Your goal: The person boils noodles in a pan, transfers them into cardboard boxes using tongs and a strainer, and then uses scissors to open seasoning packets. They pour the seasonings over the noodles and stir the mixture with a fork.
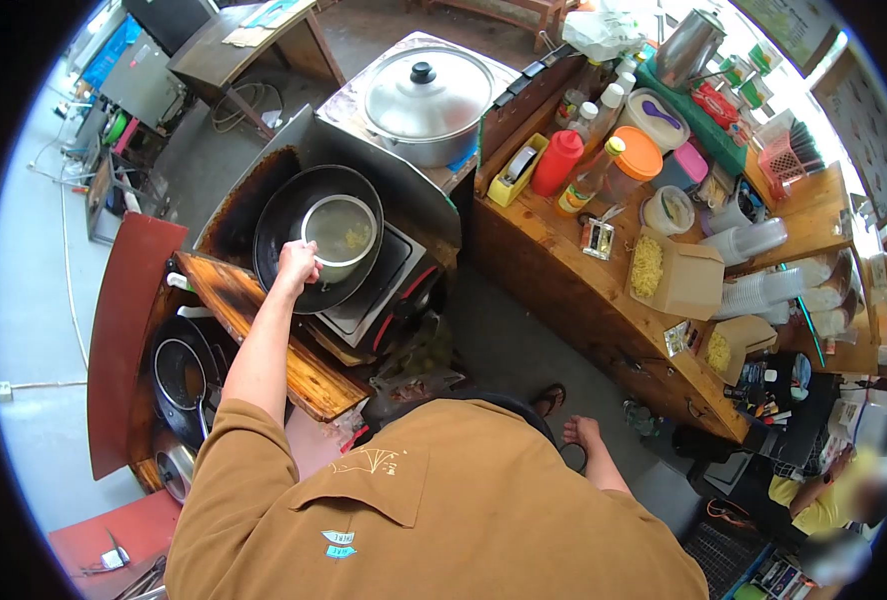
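My left hand (298, 262) grips the rim of a small metal pot (341, 232) that sits inside a big black wok (284, 205) on the stove. The pot holds pale broth with some yellow noodles. My right hand (581, 433) hangs at my side, fingers loosely apart, holding nothing, above the grey floor next to the wooden counter (554, 265).
A large lidded steel pot (426, 100) stands behind the wok. The counter carries a red squeeze bottle (558, 162), jars, stacked cups and open cardboard boxes of noodles (676, 275). A second dark wok with a ladle (182, 378) is at my left. Another person sits at lower right.
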The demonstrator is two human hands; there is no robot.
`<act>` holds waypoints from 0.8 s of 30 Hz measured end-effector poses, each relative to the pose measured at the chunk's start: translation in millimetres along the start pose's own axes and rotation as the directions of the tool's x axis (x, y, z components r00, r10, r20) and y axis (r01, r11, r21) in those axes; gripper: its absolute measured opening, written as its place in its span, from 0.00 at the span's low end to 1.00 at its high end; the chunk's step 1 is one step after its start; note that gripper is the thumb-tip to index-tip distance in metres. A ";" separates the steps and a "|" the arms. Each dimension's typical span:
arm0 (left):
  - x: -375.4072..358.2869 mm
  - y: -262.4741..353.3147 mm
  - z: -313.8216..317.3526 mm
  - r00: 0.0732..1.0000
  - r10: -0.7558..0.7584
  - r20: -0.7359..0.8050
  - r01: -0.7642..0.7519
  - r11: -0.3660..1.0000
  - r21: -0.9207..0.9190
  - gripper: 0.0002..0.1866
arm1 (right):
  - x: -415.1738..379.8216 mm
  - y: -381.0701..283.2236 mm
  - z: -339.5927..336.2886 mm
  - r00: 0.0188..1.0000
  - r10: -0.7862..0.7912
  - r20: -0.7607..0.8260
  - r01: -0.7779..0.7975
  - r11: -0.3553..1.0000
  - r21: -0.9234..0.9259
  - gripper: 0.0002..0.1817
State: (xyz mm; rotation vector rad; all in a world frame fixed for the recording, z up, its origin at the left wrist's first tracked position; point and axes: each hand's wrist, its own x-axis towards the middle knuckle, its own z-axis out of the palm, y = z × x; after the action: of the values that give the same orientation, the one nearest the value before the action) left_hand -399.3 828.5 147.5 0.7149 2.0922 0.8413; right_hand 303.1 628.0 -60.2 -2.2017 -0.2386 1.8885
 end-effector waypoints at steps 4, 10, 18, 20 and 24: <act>-12.7 11.3 1.4 0.994 0.104 -0.037 -0.103 0.994 0.023 0.14 | -7.3 14.0 -18.9 0.999 -0.047 0.003 0.047 0.998 0.034 0.13; -19.5 8.4 -8.9 0.973 0.230 -0.034 -0.222 0.962 0.160 0.17 | -11.7 32.3 -47.8 0.998 -0.036 -0.046 0.042 0.989 0.141 0.13; -58.5 38.5 -1.4 0.938 0.305 -0.164 -0.254 0.928 0.272 0.15 | -9.2 80.3 -123.4 0.995 -0.085 -0.047 0.090 0.989 0.117 0.11; -93.3 72.6 21.1 0.882 0.454 -0.128 -0.421 0.879 0.223 0.14 | -4.9 101.0 -154.5 0.993 -0.075 -0.087 0.089 0.981 0.174 0.11; -199.8 150.4 151.2 0.857 0.509 0.074 -0.502 0.859 -0.096 0.08 | -44.6 131.8 -211.7 0.982 -0.010 -0.188 0.064 0.956 0.286 0.11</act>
State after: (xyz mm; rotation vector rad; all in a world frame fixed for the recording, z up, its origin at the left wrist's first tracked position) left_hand -135.0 831.0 272.1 1.2739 1.7923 1.1326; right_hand 501.7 474.9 -24.3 -2.1342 0.0300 1.5698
